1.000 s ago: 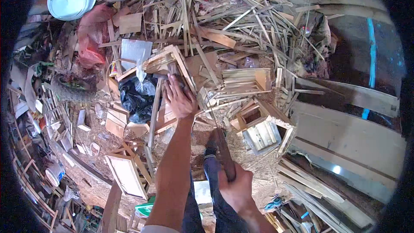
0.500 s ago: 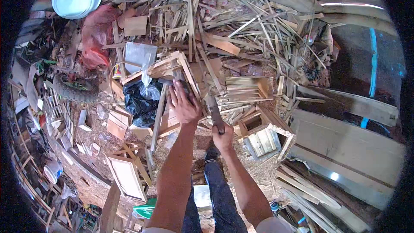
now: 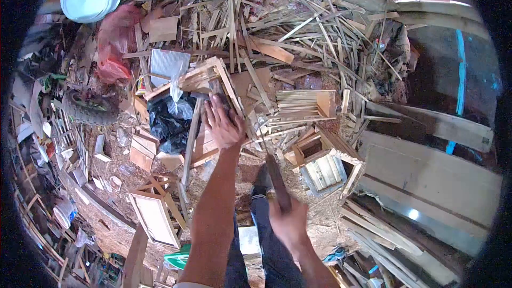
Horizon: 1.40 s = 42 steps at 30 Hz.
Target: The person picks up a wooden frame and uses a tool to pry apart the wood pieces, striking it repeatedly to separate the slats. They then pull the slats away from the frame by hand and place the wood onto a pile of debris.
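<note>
Sensibly, the right hand (image 3: 288, 223) is wrapped round the sturdy handle (image 3: 277, 178) (that thin blade (image 3: 264, 139) looks whippy), the left hand (image 3: 226, 128) spread.

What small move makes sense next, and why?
Probably a forward push of the saw: the right hand grips it near the legs, its blade points toward the wooden frame, and the left hand seems to brace the wood there.

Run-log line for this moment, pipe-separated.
left hand: open, over dark piece at wooden frame | right hand: closed on saw-like tool, blurred | near frame: black bag
</note>
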### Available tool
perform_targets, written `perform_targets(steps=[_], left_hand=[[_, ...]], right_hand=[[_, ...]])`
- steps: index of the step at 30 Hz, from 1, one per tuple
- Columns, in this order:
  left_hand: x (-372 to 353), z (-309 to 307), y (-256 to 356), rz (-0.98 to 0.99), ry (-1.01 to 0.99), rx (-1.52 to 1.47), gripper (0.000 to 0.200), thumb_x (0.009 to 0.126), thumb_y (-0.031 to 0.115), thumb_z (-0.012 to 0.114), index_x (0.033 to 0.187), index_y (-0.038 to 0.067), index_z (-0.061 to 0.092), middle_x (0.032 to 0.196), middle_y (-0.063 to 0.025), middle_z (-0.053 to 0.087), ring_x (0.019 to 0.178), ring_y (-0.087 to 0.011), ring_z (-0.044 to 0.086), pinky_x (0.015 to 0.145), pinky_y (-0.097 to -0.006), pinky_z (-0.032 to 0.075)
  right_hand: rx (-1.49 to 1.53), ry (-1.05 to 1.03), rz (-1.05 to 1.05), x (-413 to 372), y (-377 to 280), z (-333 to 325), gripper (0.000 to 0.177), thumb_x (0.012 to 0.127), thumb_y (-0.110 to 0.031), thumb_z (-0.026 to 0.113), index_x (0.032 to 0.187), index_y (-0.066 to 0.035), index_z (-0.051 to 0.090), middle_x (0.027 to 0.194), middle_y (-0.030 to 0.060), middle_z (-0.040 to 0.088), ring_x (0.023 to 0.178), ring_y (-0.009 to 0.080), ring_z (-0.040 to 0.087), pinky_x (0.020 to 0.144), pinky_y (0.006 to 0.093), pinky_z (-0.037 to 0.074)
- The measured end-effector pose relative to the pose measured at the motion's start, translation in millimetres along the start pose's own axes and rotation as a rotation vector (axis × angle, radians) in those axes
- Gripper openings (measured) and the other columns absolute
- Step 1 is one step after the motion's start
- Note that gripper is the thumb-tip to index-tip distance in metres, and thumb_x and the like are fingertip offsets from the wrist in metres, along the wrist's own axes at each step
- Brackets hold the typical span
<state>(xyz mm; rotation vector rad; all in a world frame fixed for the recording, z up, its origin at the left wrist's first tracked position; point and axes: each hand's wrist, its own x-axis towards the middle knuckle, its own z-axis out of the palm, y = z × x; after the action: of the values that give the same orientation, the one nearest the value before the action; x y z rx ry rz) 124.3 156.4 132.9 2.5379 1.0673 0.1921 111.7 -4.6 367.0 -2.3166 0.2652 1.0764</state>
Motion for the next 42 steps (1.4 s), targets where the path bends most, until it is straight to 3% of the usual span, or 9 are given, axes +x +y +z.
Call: perform_targets(steps=[4, 15, 18, 19, 22, 26, 29, 35, 42], left_hand=[[-2, 3, -1, 0.008, 0.015, -0.010, 0.065, 0.093, 0.028, 0.042, 0.147, -0.004, 0.026, 0.153, -0.0196, 0.031, 0.141, -0.0412, 0.028, 0.115, -0.0512, 0.017], [0, 2, 0, 0.028, 0.034, 0.003, 0.067, 0.089, 0.024, 0.044, 0.148, -0.004, 0.026, 0.155, -0.0188, 0.028, 0.142, -0.0390, 0.027, 0.115, -0.0510, 0.017], [-7, 1, 0, 0.021, 0.008, 0.021, 0.069, 0.088, 0.024, 0.044, 0.148, -0.004, 0.025, 0.155, -0.0197, 0.027, 0.142, -0.0392, 0.027, 0.115, -0.0515, 0.016], [-8, 0, 1, 0.010, 0.001, -0.003, 0.070, 0.088, 0.023, 0.044, 0.149, -0.004, 0.023, 0.156, -0.0193, 0.025, 0.143, -0.0387, 0.025, 0.115, -0.0515, 0.015], [1, 1, 2, -0.018, -0.020, -0.010, 0.074, 0.087, 0.023, 0.044, 0.151, -0.003, 0.017, 0.158, -0.0180, 0.019, 0.145, -0.0374, 0.020, 0.116, -0.0517, 0.014], [-3, 0, 3, -0.033, -0.051, 0.001, 0.075, 0.086, 0.024, 0.043, 0.151, -0.003, 0.016, 0.159, -0.0180, 0.018, 0.146, -0.0373, 0.018, 0.116, -0.0529, 0.014], [-3, 2, 1, -0.020, -0.061, -0.015, 0.077, 0.084, 0.024, 0.043, 0.151, -0.003, 0.016, 0.159, -0.0177, 0.018, 0.146, -0.0369, 0.017, 0.116, -0.0530, 0.013], [-4, 3, 1, -0.019, -0.053, 0.000, 0.079, 0.084, 0.025, 0.045, 0.151, -0.002, 0.015, 0.159, -0.0176, 0.017, 0.146, -0.0370, 0.016, 0.117, -0.0520, 0.012], [-4, 0, 0, -0.012, -0.046, 0.012, 0.080, 0.085, 0.026, 0.047, 0.152, -0.002, 0.013, 0.159, -0.0176, 0.016, 0.147, -0.0365, 0.015, 0.118, -0.0517, 0.011]], right_hand=[[-0.003, 0.147, -0.232, 111, -33, 46, 0.017, 0.082, -0.012, 0.062, 0.080, 0.004, 0.064, 0.058, 0.0188, 0.059, 0.054, 0.0225, 0.063, 0.055, 0.0368, 0.048], [0.196, 0.158, -0.400, 118, 54, 87, 0.020, 0.082, -0.018, 0.062, 0.084, 0.002, 0.063, 0.065, 0.0215, 0.060, 0.063, 0.0379, 0.064, 0.058, 0.0430, 0.048], [0.096, 0.081, -0.210, 92, -16, 40, 0.023, 0.084, -0.018, 0.060, 0.082, 0.004, 0.061, 0.064, 0.0228, 0.059, 0.059, 0.0366, 0.063, 0.055, 0.0428, 0.045], [0.047, -0.020, -0.074, 92, -29, 29, 0.025, 0.085, -0.020, 0.059, 0.090, 0.004, 0.062, 0.074, 0.0272, 0.063, 0.074, 0.0425, 0.065, 0.066, 0.0467, 0.051], [0.063, -0.018, -0.105, 96, -32, 33, 0.025, 0.084, -0.021, 0.060, 0.089, 0.003, 0.063, 0.073, 0.0260, 0.064, 0.074, 0.0431, 0.066, 0.064, 0.0479, 0.050], [0.057, 0.065, -0.252, 104, 28, 78, 0.021, 0.082, -0.019, 0.062, 0.085, 0.002, 0.064, 0.065, 0.0205, 0.062, 0.061, 0.0384, 0.064, 0.056, 0.0447, 0.047], [0.256, 0.281, -0.388, 124, 97, 116, 0.010, 0.077, -0.010, 0.066, 0.075, -0.002, 0.060, 0.054, 0.0097, 0.052, 0.045, 0.0214, 0.050, 0.047, 0.0336, 0.041], [0.340, 0.257, -0.410, 143, 133, 135, 0.008, 0.078, -0.010, 0.065, 0.080, -0.003, 0.063, 0.058, 0.0112, 0.056, 0.049, 0.0252, 0.055, 0.051, 0.0375, 0.044], [0.185, 0.153, -0.203, 54, 33, 39, 0.014, 0.084, -0.015, 0.063, 0.085, -0.001, 0.061, 0.059, 0.0131, 0.059, 0.053, 0.0244, 0.061, 0.052, 0.0377, 0.045]])
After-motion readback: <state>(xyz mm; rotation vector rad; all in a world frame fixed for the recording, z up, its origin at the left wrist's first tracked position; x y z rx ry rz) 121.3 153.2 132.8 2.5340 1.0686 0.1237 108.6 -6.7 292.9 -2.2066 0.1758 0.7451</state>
